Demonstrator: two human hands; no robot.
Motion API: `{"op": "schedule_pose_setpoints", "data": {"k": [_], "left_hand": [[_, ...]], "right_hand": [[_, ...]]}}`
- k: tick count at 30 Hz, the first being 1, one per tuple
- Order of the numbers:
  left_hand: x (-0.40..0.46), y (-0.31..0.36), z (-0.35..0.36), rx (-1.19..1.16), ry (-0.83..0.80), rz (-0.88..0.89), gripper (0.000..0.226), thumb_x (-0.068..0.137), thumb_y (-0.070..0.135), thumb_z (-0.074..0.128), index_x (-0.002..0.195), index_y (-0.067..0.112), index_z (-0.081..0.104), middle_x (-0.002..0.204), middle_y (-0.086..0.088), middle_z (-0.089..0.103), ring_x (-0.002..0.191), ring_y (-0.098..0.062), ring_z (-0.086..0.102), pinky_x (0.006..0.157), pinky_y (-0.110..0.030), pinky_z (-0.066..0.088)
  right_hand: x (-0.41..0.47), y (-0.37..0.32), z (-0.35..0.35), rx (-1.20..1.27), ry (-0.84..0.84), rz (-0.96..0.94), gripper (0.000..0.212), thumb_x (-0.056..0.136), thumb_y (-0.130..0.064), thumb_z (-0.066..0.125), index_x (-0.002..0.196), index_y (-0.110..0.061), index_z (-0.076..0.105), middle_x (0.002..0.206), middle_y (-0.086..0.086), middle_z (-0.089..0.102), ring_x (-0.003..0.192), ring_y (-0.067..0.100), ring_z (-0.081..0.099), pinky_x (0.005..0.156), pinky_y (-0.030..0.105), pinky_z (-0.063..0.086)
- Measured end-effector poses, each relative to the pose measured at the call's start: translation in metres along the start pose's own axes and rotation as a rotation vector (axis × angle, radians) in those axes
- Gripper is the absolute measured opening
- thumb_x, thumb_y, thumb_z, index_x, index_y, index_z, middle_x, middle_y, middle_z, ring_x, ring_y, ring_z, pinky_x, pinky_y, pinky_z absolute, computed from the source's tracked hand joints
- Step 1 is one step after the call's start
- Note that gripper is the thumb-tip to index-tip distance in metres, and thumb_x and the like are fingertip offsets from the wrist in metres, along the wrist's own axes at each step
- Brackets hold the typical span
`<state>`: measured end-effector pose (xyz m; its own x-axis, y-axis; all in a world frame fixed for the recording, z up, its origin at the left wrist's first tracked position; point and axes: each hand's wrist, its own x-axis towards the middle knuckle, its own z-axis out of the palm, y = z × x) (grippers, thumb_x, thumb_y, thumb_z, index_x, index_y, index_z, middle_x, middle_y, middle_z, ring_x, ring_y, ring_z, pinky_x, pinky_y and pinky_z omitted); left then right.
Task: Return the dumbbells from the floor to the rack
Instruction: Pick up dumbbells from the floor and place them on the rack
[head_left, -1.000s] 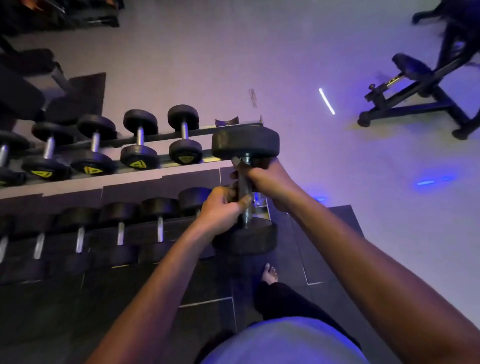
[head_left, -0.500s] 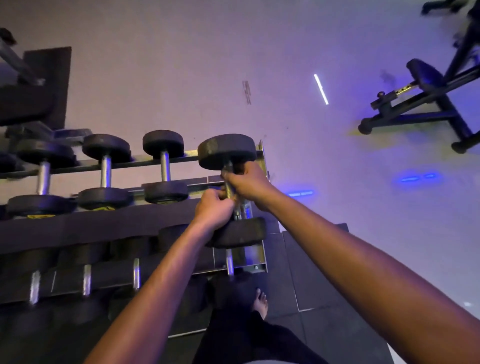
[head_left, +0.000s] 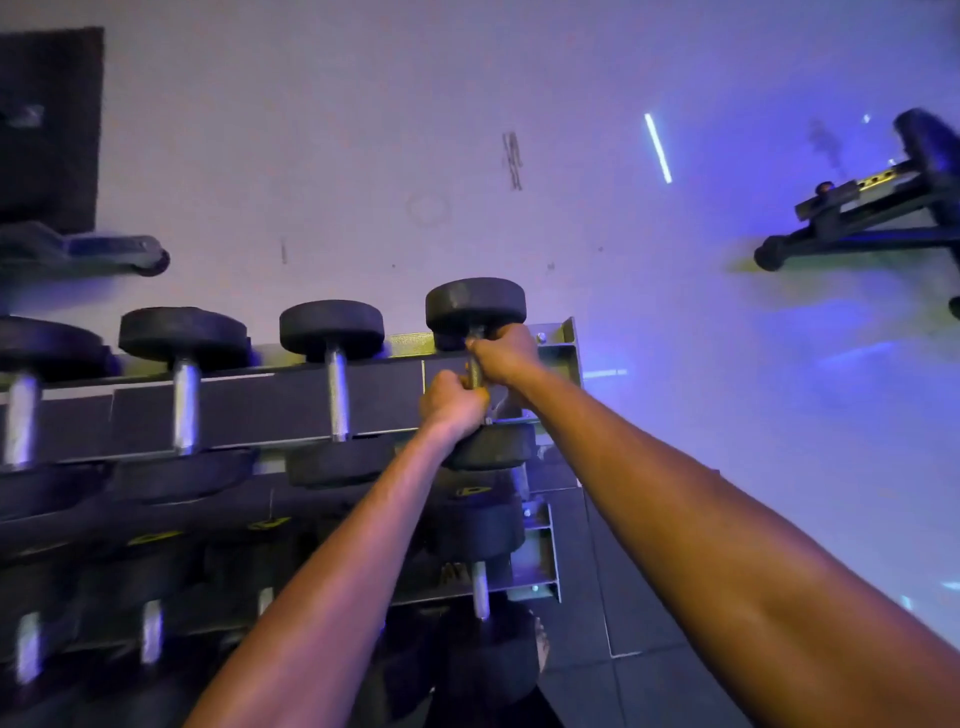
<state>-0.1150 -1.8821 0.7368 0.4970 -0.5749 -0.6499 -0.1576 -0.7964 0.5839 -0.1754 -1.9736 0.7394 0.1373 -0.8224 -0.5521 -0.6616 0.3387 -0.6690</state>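
Observation:
A black dumbbell (head_left: 475, 306) with a steel handle sits across the right end of the rack's top tier (head_left: 558, 345). Both hands hold its handle: my left hand (head_left: 452, 402) grips the near part, my right hand (head_left: 504, 356) grips the far part just under the far head. The near head (head_left: 493, 447) shows below my left hand. Whether the dumbbell's weight rests on the rails I cannot tell. Three more dumbbells (head_left: 332, 332) lie in a row to its left on the same tier.
Lower tiers hold several more dumbbells (head_left: 480, 525) under my arms. A black weight bench (head_left: 872, 208) stands on the pale floor at the right. A dark mat (head_left: 49, 124) and a machine foot (head_left: 104, 249) lie at the left. My bare foot (head_left: 543, 649) stands on dark tiles.
Both hands have carried the dumbbell forward and down onto the right end of the top tier. The view has moved closer to the rack.

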Motion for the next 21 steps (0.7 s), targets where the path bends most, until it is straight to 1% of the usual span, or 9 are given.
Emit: {"op": "schedule_pose_setpoints", "data": {"k": [2, 4, 7, 9, 11, 13, 15, 18, 21], "left_hand": [[0.01, -0.004, 0.008, -0.012, 0.004, -0.014, 0.026, 0.071, 0.033, 0.062, 0.08, 0.01, 0.073, 0.085, -0.012, 0.074, 0.085, -0.035, 0.069, 0.074, -0.039, 0.058], [0.013, -0.009, 0.014, -0.049, 0.009, -0.037, 0.024, 0.069, 0.03, 0.063, 0.072, 0.009, 0.072, 0.077, -0.012, 0.073, 0.077, -0.035, 0.067, 0.068, -0.038, 0.056], [0.018, -0.016, 0.018, -0.105, 0.016, -0.046, 0.016, 0.062, 0.024, 0.061, 0.054, 0.011, 0.064, 0.052, -0.004, 0.059, 0.056, -0.031, 0.054, 0.054, -0.032, 0.046], [0.022, -0.017, 0.019, -0.147, 0.012, -0.044, 0.012, 0.056, 0.021, 0.059, 0.047, 0.013, 0.058, 0.047, -0.002, 0.05, 0.051, -0.027, 0.045, 0.051, -0.031, 0.041], [0.025, -0.018, 0.018, -0.152, 0.0, -0.044, 0.014, 0.059, 0.019, 0.06, 0.047, 0.014, 0.055, 0.048, -0.002, 0.05, 0.052, -0.025, 0.046, 0.052, -0.031, 0.041], [0.025, -0.02, 0.017, -0.138, -0.011, -0.013, 0.018, 0.071, 0.019, 0.065, 0.054, 0.015, 0.059, 0.055, -0.001, 0.056, 0.059, -0.027, 0.052, 0.056, -0.03, 0.044], [0.019, -0.025, 0.013, -0.129, 0.033, 0.036, 0.011, 0.08, 0.027, 0.067, 0.071, 0.021, 0.065, 0.073, 0.001, 0.069, 0.073, -0.027, 0.063, 0.069, -0.032, 0.052], [-0.014, -0.031, -0.006, -0.164, 0.149, 0.177, 0.008, 0.086, 0.032, 0.068, 0.093, 0.029, 0.069, 0.09, 0.014, 0.071, 0.08, -0.008, 0.066, 0.076, -0.024, 0.051], [-0.06, -0.038, -0.025, -0.295, 0.171, 0.337, 0.01, 0.091, 0.025, 0.068, 0.097, 0.022, 0.075, 0.095, 0.013, 0.074, 0.087, -0.003, 0.067, 0.081, -0.021, 0.052]], "right_hand": [[0.012, 0.006, 0.008, -0.102, 0.003, -0.007, 0.022, 0.094, -0.027, 0.07, 0.098, -0.006, 0.074, 0.099, 0.015, 0.076, 0.09, 0.031, 0.07, 0.069, 0.032, 0.049], [0.017, 0.014, 0.015, -0.184, -0.003, -0.029, 0.027, 0.096, -0.03, 0.068, 0.1, -0.005, 0.076, 0.101, 0.017, 0.076, 0.094, 0.033, 0.07, 0.07, 0.031, 0.046], [0.016, 0.02, 0.016, -0.215, -0.022, -0.057, 0.028, 0.098, -0.036, 0.069, 0.095, -0.009, 0.077, 0.094, 0.013, 0.076, 0.091, 0.031, 0.071, 0.072, 0.034, 0.05], [0.016, 0.02, 0.011, -0.22, -0.031, -0.061, 0.028, 0.097, -0.039, 0.07, 0.091, -0.012, 0.076, 0.087, 0.008, 0.074, 0.089, 0.028, 0.071, 0.076, 0.036, 0.056], [0.011, 0.016, 0.006, -0.24, -0.035, -0.071, 0.026, 0.096, -0.039, 0.071, 0.088, -0.015, 0.076, 0.087, 0.008, 0.076, 0.088, 0.027, 0.072, 0.078, 0.037, 0.058], [0.005, 0.015, 0.004, -0.247, -0.014, -0.067, 0.028, 0.093, -0.039, 0.071, 0.077, -0.016, 0.072, 0.083, 0.009, 0.076, 0.087, 0.029, 0.072, 0.072, 0.035, 0.055], [-0.006, 0.017, 0.0, -0.233, 0.022, -0.068, 0.028, 0.09, -0.038, 0.069, 0.074, -0.015, 0.067, 0.079, 0.009, 0.074, 0.085, 0.03, 0.072, 0.071, 0.034, 0.054], [-0.033, 0.025, -0.017, -0.135, 0.032, -0.091, 0.026, 0.091, -0.038, 0.068, 0.106, -0.018, 0.073, 0.097, 0.003, 0.076, 0.094, 0.024, 0.071, 0.087, 0.036, 0.058], [-0.07, 0.032, -0.032, -0.032, -0.047, -0.182, 0.025, 0.095, -0.034, 0.07, 0.111, -0.015, 0.075, 0.104, 0.001, 0.077, 0.099, 0.018, 0.071, 0.095, 0.038, 0.058]]}}
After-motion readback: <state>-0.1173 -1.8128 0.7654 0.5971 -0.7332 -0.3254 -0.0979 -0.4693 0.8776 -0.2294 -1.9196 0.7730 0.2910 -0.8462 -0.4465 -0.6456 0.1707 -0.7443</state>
